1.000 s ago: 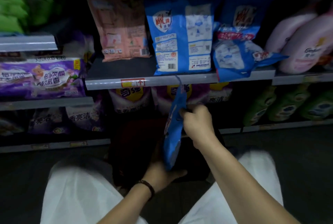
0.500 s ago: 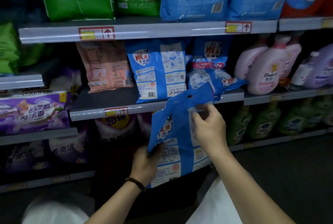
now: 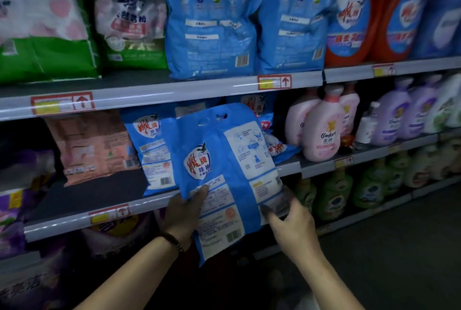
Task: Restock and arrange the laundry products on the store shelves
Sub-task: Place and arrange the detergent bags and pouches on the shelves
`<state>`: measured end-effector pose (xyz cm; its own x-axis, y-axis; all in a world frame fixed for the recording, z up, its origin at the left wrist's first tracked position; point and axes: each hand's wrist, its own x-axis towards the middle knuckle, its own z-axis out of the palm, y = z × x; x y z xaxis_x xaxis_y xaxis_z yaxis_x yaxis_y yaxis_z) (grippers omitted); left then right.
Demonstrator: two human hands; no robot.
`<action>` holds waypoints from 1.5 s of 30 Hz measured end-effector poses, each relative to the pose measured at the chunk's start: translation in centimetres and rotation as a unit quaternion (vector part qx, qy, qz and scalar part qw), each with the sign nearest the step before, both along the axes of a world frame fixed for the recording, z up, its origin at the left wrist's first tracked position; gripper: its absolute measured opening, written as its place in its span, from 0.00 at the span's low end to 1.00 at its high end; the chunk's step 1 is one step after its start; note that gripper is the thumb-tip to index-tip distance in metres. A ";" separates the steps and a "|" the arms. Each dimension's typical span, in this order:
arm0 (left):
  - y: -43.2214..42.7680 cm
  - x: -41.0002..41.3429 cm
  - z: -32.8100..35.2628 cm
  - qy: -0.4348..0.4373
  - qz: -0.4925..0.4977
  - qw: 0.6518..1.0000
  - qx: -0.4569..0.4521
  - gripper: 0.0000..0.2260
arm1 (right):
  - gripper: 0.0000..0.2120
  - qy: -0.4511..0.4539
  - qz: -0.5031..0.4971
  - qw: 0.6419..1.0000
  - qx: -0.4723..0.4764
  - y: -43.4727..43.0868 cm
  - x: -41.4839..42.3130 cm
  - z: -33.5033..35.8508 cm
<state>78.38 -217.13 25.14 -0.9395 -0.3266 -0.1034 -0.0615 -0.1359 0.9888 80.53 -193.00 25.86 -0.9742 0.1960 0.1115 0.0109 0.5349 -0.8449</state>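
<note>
I hold a blue detergent bag (image 3: 224, 175) upright in front of the middle shelf (image 3: 104, 212). My left hand (image 3: 183, 215) grips its lower left edge, thumb on the front. My right hand (image 3: 291, 222) holds its lower right corner from the side and behind. The bag's top with the handle hole reaches up to the edge of the shelf above. Behind it on the middle shelf stands a matching blue bag (image 3: 149, 152), and more blue bags (image 3: 277, 145) lie slumped to the right.
A pink-orange bag (image 3: 92, 147) stands left on the middle shelf with bare shelf in front of it. Pink softener bottles (image 3: 321, 127) and purple ones (image 3: 399, 120) stand to the right. Large blue bags (image 3: 212, 23) fill the upper shelf; green bottles (image 3: 334, 195) line the lower one.
The blue bag has risen from below the middle shelf to in front of it and turned flat towards me. My right hand shifted from the bag's top to its lower right corner.
</note>
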 end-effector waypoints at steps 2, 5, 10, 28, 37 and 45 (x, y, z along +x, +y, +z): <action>1.0 -1.7 0.8 0.015 0.000 1.000 0.016 0.19 | 0.37 0.022 -0.003 1.000 0.019 0.0 -1.5 0.1; 1.8 -4.1 1.6 0.027 -0.011 0.999 0.020 0.18 | 0.42 0.044 0.004 0.998 0.050 -0.1 -3.3 1.1; 3.3 -6.3 3.3 0.028 0.021 0.999 0.027 0.12 | 0.44 0.039 0.049 0.995 0.082 -0.8 -4.4 3.0; 8.7 -0.7 6.5 0.052 -0.163 0.980 0.102 0.12 | 0.48 0.133 0.100 0.985 0.052 -2.0 -2.6 3.8; 5.2 -0.2 5.3 0.081 -0.297 0.951 -0.039 0.20 | 0.28 0.075 0.047 0.961 -0.262 1.0 0.7 5.7; 1.2 -0.7 4.6 -0.069 -0.219 0.958 0.170 0.22 | 0.28 -0.039 0.140 0.852 -0.503 2.8 2.0 7.9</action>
